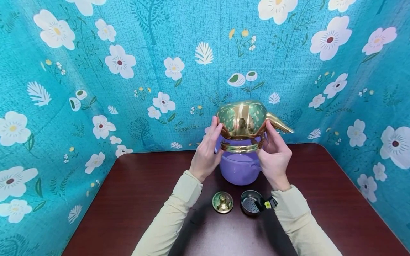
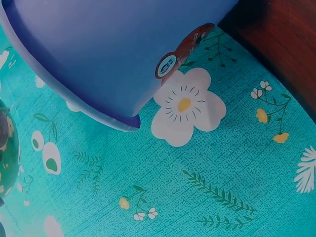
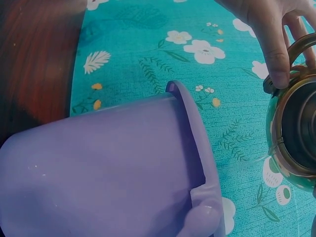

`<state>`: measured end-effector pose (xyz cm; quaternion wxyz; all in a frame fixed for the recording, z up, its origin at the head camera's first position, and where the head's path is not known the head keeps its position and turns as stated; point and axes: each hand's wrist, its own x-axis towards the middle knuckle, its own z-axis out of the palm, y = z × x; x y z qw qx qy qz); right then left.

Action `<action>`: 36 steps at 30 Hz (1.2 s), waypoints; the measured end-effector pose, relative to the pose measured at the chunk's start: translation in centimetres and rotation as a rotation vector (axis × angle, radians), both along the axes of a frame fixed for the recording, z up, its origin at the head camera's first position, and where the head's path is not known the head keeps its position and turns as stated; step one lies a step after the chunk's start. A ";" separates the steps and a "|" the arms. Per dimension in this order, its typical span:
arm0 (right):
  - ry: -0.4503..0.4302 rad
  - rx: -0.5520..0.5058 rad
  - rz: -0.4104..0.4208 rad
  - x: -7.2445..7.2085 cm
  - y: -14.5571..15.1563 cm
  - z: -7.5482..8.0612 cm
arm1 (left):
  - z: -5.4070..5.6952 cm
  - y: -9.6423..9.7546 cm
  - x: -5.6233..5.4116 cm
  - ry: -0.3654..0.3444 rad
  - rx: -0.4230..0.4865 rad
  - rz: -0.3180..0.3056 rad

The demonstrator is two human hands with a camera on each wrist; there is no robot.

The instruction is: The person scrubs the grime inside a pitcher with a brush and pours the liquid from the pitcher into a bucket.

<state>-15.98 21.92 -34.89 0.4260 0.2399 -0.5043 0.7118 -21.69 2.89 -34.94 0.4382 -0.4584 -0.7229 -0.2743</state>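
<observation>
A shiny gold teapot (image 1: 241, 119) is held upside down over a purple bucket (image 1: 240, 172), with its spout pointing right and its handle (image 1: 241, 147) hanging below. My left hand (image 1: 206, 153) grips its left side. On the spout side, my right hand (image 1: 276, 154) grips the pot, fingers near the spout base. In the right wrist view, the right thumb presses by the handle's base, next to the teapot's round dark opening (image 3: 301, 128). Only a sliver of the teapot shows in the left wrist view, where the bucket (image 2: 113, 49) fills the top.
On the dark red table (image 1: 144, 192) lie the gold lid (image 1: 222, 202), knob up, and a dark metal strainer (image 1: 250, 201) with a perforated bottom. A small black object with a yellow label (image 1: 267, 204) overlaps the strainer's right side. Blue flowered cloth (image 1: 141, 71) hangs around the table.
</observation>
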 end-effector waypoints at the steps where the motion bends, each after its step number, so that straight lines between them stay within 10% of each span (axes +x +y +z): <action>1: -0.001 0.002 -0.004 0.0 0.0 0.0 | -0.1 0.0 0.0 0.002 0.003 0.000; 20: -0.054 0.008 -0.018 -0.1 -0.1 -0.5 | -0.8 -0.1 0.0 -0.030 0.003 0.025; 36: -0.591 0.184 -0.264 -0.1 0.0 -0.4 | -1.4 -0.1 0.0 -0.511 0.019 -0.050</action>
